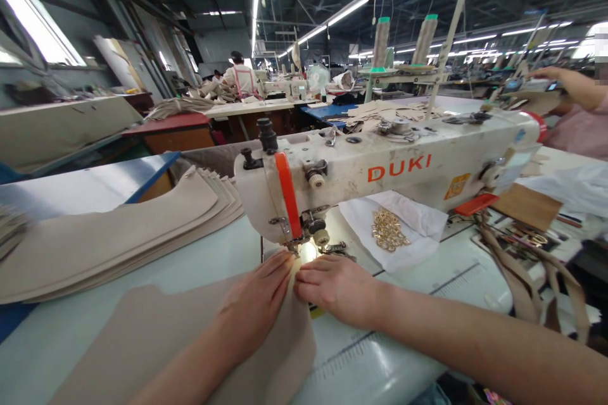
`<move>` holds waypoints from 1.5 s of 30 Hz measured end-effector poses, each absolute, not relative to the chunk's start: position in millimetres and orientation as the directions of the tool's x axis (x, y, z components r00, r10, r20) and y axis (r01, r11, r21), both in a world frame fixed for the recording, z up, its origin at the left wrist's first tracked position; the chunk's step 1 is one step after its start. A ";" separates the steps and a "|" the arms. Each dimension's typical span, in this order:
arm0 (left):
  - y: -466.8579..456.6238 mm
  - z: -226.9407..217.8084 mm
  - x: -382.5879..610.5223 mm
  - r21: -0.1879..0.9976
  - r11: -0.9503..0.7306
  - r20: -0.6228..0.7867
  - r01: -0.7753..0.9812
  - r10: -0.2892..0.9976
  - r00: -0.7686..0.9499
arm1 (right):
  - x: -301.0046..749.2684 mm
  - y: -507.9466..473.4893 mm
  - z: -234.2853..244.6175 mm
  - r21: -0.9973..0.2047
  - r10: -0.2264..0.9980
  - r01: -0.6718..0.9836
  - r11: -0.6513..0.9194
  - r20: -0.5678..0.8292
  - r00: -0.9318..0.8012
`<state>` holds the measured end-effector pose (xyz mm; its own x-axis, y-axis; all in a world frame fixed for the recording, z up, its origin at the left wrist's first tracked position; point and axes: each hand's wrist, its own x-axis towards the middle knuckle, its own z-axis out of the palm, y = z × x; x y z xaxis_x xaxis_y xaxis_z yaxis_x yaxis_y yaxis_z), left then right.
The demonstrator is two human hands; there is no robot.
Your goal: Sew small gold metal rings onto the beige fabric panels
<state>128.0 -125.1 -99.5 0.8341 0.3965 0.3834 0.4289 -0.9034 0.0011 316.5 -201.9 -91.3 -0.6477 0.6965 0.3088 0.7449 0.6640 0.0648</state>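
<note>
A beige fabric panel (190,310) lies on the sewing table, its upper edge under the needle area of a white sewing machine (342,171) with red lettering. My left hand (259,294) rests flat on the panel, fingers stretched toward the presser foot (296,249). Close beside it, my right hand (335,285) has bent fingers closed on the panel's right edge, just in front of the foot. Its fingertips are partly hidden. A small lamp lights the spot behind my fingers.
A stack of cut beige panels (190,202) lies at the left. Behind the right arm, gold metal rings (389,230) sit on a white sheet (427,221). Beige straps (517,272) hang at the right. Thread cones (381,44) stand behind; another person's arm (574,85) is at far right.
</note>
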 end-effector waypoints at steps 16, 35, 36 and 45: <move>-115.8 -100.2 130.2 0.005 -0.882 0.348 0.472 0.444 0.826 | 317.0 -196.6 -90.5 0.049 0.707 0.756 0.653 0.320 -0.631; -116.5 -101.7 130.4 0.039 -0.883 0.389 0.469 0.445 0.807 | 314.8 -198.2 -90.8 0.025 0.724 0.768 0.640 0.317 -0.613; -116.4 -101.2 130.9 0.043 -0.881 0.387 0.472 0.450 0.805 | 314.9 -198.1 -90.4 0.021 0.725 0.768 0.640 0.315 -0.613; -126.2 -99.6 122.7 0.044 -0.865 0.405 0.500 0.473 0.782 | 313.8 -196.9 -90.3 0.011 0.673 0.712 0.702 0.317 -0.669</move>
